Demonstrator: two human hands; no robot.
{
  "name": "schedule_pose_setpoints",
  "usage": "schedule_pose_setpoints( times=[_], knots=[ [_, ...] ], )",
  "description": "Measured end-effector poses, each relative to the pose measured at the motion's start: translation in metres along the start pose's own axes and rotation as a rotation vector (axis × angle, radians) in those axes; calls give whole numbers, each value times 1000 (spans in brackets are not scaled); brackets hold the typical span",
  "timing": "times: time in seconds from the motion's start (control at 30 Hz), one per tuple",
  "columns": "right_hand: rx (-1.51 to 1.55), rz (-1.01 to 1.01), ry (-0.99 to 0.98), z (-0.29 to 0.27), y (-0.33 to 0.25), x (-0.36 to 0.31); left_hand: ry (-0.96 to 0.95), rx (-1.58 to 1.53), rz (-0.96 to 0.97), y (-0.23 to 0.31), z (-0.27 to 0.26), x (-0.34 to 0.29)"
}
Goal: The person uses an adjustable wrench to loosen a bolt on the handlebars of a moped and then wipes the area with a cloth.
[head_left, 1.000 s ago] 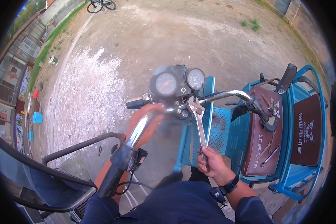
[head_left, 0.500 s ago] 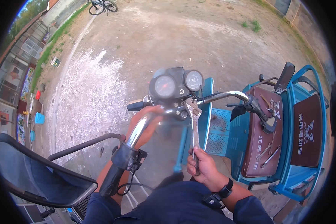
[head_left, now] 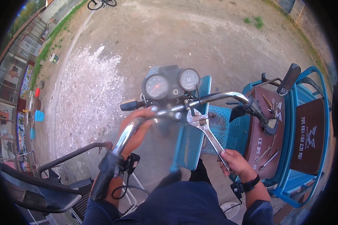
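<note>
My right hand (head_left: 235,164) is closed around the lower handle of an adjustable wrench (head_left: 213,139), which slants up and left. The wrench's jaws lie just under the right side of the handlebar clamp (head_left: 174,112); whether they touch a bolt I cannot tell. Wrapped round the chrome handlebar (head_left: 127,135) left of the clamp is my left hand (head_left: 134,129), its fingers partly hidden by the bar. Beyond the clamp sit two round gauges, a speedometer (head_left: 156,87) and a second dial (head_left: 189,79).
Several wrenches (head_left: 269,159) lie on the brown seat (head_left: 256,135) of the blue tricycle at right. A mirror (head_left: 41,191) juts out at lower left, another mirror (head_left: 289,78) at upper right. A bicycle (head_left: 101,4) stands far off; a blue bucket (head_left: 39,116) stands by the wall.
The wrench has swung from nearly upright to a slant, its handle going right with my right hand. The handlebar and gauges have shifted slightly left in view. My left hand still holds the bar.
</note>
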State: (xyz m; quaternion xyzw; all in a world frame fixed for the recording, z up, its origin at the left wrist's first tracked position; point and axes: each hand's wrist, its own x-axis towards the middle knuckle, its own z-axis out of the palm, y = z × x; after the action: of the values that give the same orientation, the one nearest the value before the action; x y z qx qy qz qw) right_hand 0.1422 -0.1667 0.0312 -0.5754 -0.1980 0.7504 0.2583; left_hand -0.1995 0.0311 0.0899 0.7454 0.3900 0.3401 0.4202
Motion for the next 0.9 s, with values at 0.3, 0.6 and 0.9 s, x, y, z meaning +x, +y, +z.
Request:
schedule_pose_setpoints(
  times=[0.3,0.6,0.9],
  knots=[
    [-40,16,-93,-24,-26,34,5,0,-40,0,3,-2],
    [-41,47,-156,-53,-36,50,31,-45,-65,6,4,-1],
    [-99,39,-240,-102,-58,80,40,7,-56,5,6,0]
  ],
)
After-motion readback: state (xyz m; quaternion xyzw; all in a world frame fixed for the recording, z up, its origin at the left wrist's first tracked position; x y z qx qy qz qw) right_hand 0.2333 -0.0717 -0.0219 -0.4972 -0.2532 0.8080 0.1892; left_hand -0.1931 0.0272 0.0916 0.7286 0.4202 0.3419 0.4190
